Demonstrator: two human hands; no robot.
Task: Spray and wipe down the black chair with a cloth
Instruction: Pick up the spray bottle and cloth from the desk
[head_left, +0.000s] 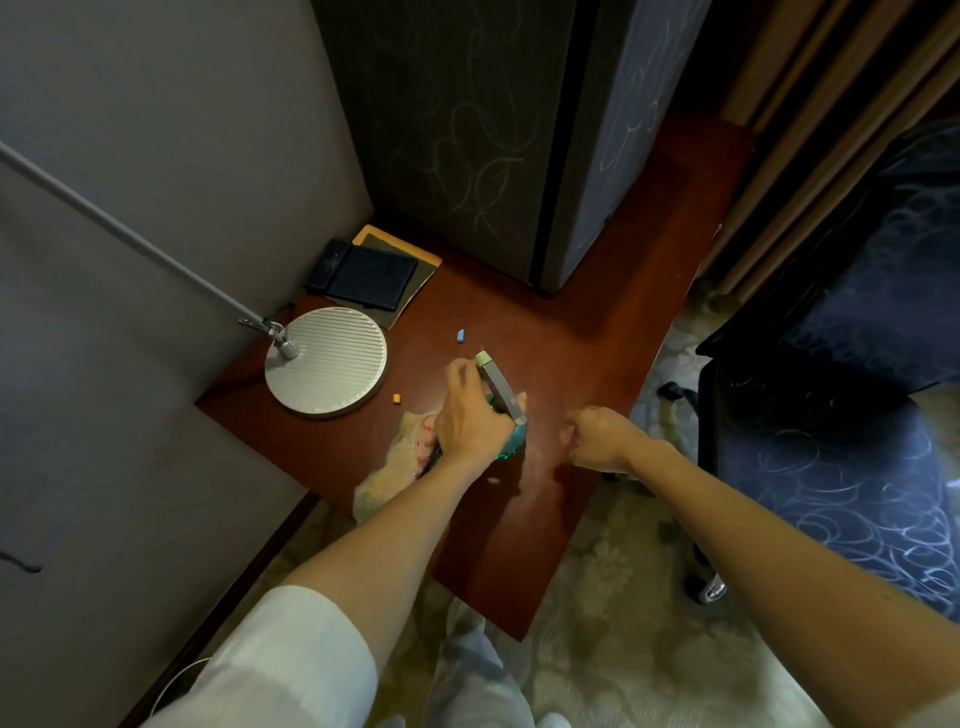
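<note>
My left hand (470, 415) grips a spray bottle (500, 387) with a pale green nozzle, a grey trigger head and a teal body, standing on the reddish-brown table (587, 322). A yellowish cloth (400, 467) with pink marks lies on the table under and left of that hand. My right hand (597, 436) hovers just right of the bottle with fingers loosely curled, holding nothing. The black chair (831, 415) with a swirl-patterned seat stands at the right, beside the table.
A round silver lamp base (332, 364) with a slanted pole sits on the table's left part. Dark notebooks (371, 275) lie at the back. A small blue piece (460, 335) and an orange piece (397, 398) lie loose. A dark patterned cabinet (493, 130) stands behind.
</note>
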